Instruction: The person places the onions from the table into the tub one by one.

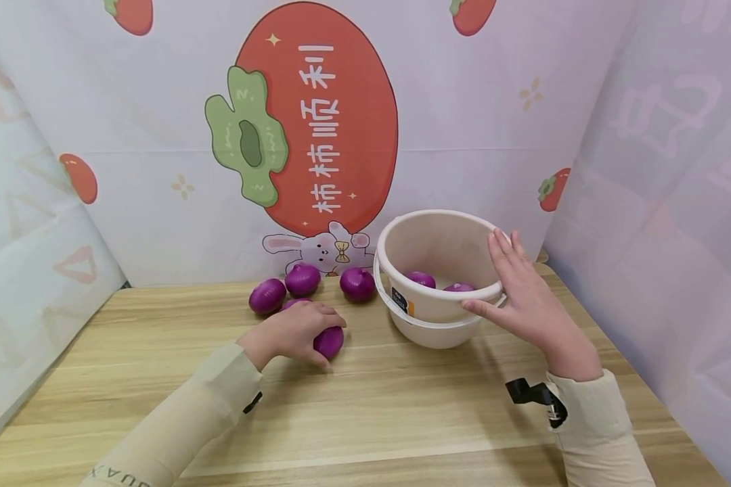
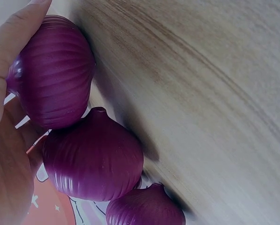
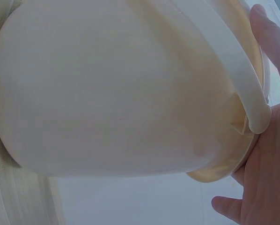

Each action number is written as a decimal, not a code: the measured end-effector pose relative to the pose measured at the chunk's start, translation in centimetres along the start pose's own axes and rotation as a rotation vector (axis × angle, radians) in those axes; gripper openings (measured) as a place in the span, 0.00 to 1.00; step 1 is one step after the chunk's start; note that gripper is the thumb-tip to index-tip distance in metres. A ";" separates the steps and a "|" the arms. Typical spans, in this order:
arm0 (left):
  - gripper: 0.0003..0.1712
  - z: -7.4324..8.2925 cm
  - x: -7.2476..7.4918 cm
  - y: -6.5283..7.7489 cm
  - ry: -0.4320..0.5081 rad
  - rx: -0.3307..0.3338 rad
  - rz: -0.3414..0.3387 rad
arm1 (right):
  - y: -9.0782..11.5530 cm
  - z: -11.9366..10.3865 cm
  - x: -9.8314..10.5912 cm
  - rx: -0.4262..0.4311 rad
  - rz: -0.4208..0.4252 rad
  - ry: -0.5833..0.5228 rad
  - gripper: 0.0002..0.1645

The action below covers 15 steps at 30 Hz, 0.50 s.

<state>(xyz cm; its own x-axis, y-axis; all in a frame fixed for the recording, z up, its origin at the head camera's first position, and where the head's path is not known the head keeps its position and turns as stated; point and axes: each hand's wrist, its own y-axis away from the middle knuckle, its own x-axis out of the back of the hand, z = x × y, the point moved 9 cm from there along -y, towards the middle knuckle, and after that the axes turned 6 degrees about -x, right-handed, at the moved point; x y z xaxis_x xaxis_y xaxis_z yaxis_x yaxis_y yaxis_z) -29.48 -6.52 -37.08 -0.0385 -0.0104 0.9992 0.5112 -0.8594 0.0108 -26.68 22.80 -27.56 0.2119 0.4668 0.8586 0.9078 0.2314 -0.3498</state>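
My left hand (image 1: 296, 329) grips a purple onion (image 1: 329, 343) on the wooden table, thumb on its near side and fingers over the far side. In the left wrist view, that onion (image 2: 58, 72) touches a second onion (image 2: 95, 157), with a third (image 2: 147, 208) behind it. My right hand (image 1: 535, 308) rests on the right rim of a white bucket (image 1: 441, 335), its fingers fairly straight. Two onions show inside the bucket, one at the left (image 1: 422, 279) and one at the right (image 1: 459, 287). From the right wrist, the bucket's wall and handle (image 3: 233, 70) fill most of the view.
Behind the left hand stand two onions (image 1: 267, 296) (image 1: 302, 279), and another partly hidden onion (image 1: 294, 303) is beside the fingers. One more onion (image 1: 358, 285) lies left of the bucket. A printed curtain (image 1: 463, 149) hangs along the back edge of the wooden table (image 1: 365, 419).
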 end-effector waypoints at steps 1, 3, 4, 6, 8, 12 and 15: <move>0.41 0.0 0.0 0.0 -0.001 -0.001 0.001 | 0.0 0.0 0.0 0.000 0.001 0.001 0.67; 0.41 0.0 0.0 0.0 -0.001 -0.004 0.005 | 0.0 0.1 -0.1 0.001 0.001 0.002 0.67; 0.41 0.1 0.0 0.0 0.000 -0.005 0.008 | 0.0 0.1 -0.1 0.001 0.000 0.001 0.67; 0.41 0.1 0.1 -0.1 0.000 -0.006 0.008 | 0.1 0.1 -0.1 0.001 0.000 0.001 0.67; 0.41 0.2 0.1 -0.1 0.002 -0.006 0.009 | 0.1 0.1 -0.1 0.003 0.000 -0.002 0.67; 0.40 0.4 0.3 -0.2 0.018 -0.001 0.001 | 0.0 0.1 -0.1 0.006 0.002 -0.007 0.67; 0.40 0.5 0.3 -0.2 0.045 0.006 -0.014 | 0.0 0.1 -0.1 0.007 0.002 -0.008 0.67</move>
<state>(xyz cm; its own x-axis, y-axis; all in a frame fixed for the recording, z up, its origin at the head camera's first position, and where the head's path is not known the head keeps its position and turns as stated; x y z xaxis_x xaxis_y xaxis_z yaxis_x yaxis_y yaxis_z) -29.17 -6.08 -36.72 -0.0840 -0.0216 0.9962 0.5154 -0.8566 0.0249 -26.73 22.80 -27.63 0.2107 0.4736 0.8551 0.9049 0.2364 -0.3540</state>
